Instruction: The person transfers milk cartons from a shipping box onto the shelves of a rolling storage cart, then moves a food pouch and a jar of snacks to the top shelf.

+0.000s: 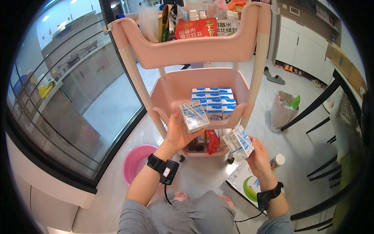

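My left hand (178, 133) holds a white and blue milk carton (194, 116) with a straw on its side, over the front edge of the middle basket. In my right hand (258, 156) is another such carton (238, 143), tilted, to the right of the basket's front and lower down. Several cartons of the same kind (214, 109) stand in rows in the right part of the pink trolley's middle basket (172, 84). A flat white box with a green print (244, 182) lies on the floor below my right hand; its inside cannot be seen.
The trolley's top basket (198, 52) holds red and white food bags and bottles. Its bottom basket has a red packet (212, 142). A pink basin (138, 163) is on the floor at left, a lidded jar (277, 161) at right. Further right are a bagged bin (283, 112) and black table legs.
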The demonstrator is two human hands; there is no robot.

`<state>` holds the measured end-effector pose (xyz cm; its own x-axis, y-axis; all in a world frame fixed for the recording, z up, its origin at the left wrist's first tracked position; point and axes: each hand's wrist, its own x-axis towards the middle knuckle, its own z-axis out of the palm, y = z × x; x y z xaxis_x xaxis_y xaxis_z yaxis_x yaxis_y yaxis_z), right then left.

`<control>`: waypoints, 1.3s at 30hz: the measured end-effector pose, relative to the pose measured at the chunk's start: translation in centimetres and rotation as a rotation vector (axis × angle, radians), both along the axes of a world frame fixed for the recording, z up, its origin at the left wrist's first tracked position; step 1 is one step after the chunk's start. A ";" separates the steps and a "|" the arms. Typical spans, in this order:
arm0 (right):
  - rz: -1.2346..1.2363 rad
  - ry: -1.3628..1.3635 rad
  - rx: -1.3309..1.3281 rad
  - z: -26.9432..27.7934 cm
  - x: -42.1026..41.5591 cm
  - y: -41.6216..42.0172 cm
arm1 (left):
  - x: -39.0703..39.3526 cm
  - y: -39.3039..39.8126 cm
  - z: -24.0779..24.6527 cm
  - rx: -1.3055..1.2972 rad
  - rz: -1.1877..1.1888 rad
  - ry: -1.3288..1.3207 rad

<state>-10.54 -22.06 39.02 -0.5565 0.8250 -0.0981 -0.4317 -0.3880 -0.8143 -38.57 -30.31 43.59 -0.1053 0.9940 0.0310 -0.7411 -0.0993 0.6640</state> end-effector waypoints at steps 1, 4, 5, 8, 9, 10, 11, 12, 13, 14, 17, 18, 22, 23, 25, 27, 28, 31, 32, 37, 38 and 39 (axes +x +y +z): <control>0.009 -0.005 -0.010 -0.2 0.0 0.1 | 0.1 0.7 0.1 -0.021 0.043 0.028; 0.021 -0.007 -0.010 -0.8 0.0 0.8 | 0.4 2.7 0.6 -0.110 0.239 0.134; 0.023 -0.005 -0.006 -1.0 0.0 0.9 | -0.3 3.9 -0.1 -0.096 0.372 0.422; 0.047 -0.036 0.016 -1.9 -0.5 1.9 | -4.1 7.9 -3.9 -0.016 0.807 1.146; 0.049 -0.052 0.029 -2.3 -0.5 2.3 | -3.6 8.6 -3.7 -0.027 0.880 1.294; 0.042 -0.068 0.031 -2.4 -0.5 2.6 | -3.0 9.0 -3.6 -0.039 0.952 1.442; 0.035 -0.084 0.032 -2.5 -0.5 2.6 | -2.4 9.5 -3.4 -0.051 1.025 1.590; 0.029 -0.098 0.029 -2.6 -0.5 2.7 | -2.1 9.8 -3.3 -0.080 0.955 1.419; 0.031 -0.107 0.035 -2.7 -0.4 2.8 | -2.1 10.2 -3.3 -0.106 0.954 1.432; 0.033 -0.115 0.042 -2.9 -0.3 2.9 | -2.2 10.5 -3.3 -0.132 0.953 1.446; 0.031 -0.118 0.052 -3.2 -0.1 3.5 | -1.5 11.3 -3.2 -0.123 1.005 1.542; 0.032 -0.112 0.053 -3.3 -0.2 3.8 | -1.4 11.4 -3.2 -0.106 1.034 1.586; 0.015 -0.099 0.046 -4.0 -0.1 4.4 | -1.3 11.7 -4.0 -0.231 0.863 1.766; 0.013 -0.098 0.045 -4.2 0.1 4.5 | -1.4 11.9 -4.6 -0.252 0.834 1.734; 0.016 -0.103 0.049 -4.2 0.2 4.6 | -2.0 12.3 -5.0 -0.266 0.795 1.757; 0.035 -0.119 0.050 -3.9 0.1 4.4 | -3.1 12.2 -5.5 -0.268 0.770 1.867; 0.040 -0.116 0.049 -4.0 0.2 4.4 | -4.0 12.3 -5.7 -0.291 0.648 1.801; 0.040 -0.115 0.049 -4.3 0.6 4.5 | -5.2 12.8 -5.5 -0.300 0.381 1.638; 0.041 -0.116 0.049 -4.3 0.7 4.4 | -5.1 12.8 -5.4 -0.278 0.354 1.622; 0.078 -0.132 0.070 -3.9 -0.1 3.7 | -6.1 12.4 -6.0 -0.108 0.337 1.472; 0.082 -0.131 0.069 -3.9 -0.4 3.5 | -6.1 12.3 -5.8 -0.094 0.348 1.526; 0.090 -0.127 0.068 -3.9 -0.7 3.3 | -5.8 11.9 -5.2 -0.082 0.362 1.582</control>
<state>-11.26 -18.74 35.13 -0.6149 0.7797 -0.1176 -0.2898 -0.3622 -0.8859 -44.40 -18.40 38.34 -0.2374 0.9300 0.2807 0.7030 -0.0350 0.7103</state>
